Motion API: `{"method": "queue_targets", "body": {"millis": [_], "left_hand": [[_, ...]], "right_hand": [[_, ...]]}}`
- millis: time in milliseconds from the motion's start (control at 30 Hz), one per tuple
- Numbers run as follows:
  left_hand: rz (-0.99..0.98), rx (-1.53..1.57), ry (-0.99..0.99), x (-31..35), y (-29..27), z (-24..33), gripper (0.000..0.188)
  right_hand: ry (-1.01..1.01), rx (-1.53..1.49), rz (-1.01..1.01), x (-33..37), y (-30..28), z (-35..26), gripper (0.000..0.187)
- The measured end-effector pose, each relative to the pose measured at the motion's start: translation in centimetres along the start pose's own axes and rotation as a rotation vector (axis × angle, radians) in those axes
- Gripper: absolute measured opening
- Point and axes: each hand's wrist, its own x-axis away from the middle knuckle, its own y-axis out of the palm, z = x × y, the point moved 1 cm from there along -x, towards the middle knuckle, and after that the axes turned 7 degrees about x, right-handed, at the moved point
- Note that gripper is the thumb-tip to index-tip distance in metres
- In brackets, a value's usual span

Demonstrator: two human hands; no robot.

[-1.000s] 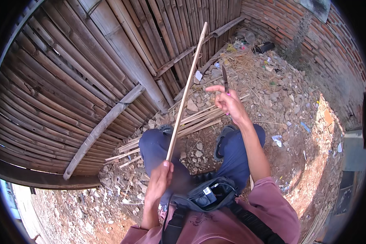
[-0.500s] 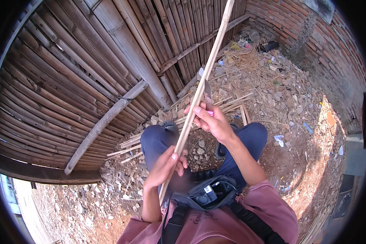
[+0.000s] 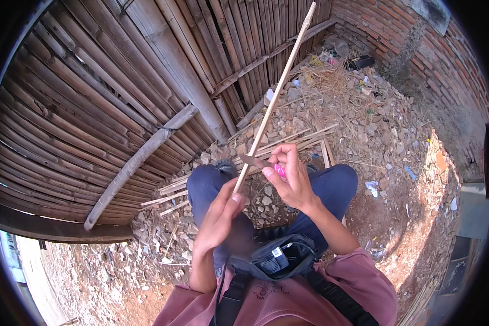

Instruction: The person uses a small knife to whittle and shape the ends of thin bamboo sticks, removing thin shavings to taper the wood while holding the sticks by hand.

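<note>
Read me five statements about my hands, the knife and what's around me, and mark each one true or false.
1. The left hand holds a long pale strip. True.
2. The left hand also holds the knife. False: the knife is in the right hand.
3. The knife's blade crosses the strip in this view. True.
4. The knife's handle is green. False: the handle is pink.
5. The brick wall stands at the upper right. True.

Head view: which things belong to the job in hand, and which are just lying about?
Job:
pale strip, in the left hand
pink-handled knife, in the right hand
likely the strips on the ground

Lying about:
straw
blue scrap
white scrap
</note>
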Motion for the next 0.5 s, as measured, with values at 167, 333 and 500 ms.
{"method": "queue_targets", "body": {"millis": [167, 333, 500], "left_hand": [[-0.01, -0.069, 0.15, -0.4, 0.4, 0.0, 0.042], [0.059, -0.021, 0.188, -0.5, 0.3, 0.2, 0.053], [0.043, 0.007, 0.21, -0.8, -0.5, -0.7, 0.046]], "right_hand": [[-0.168, 0.1, 0.065, 1.0, 0.9, -1.3, 0.036], [-0.223, 0.159, -0.009, 1.5, 0.7, -1.0, 0.03], [-0.228, 0.096, 0.098, 1.6, 0.9, -1.2, 0.026]]}}
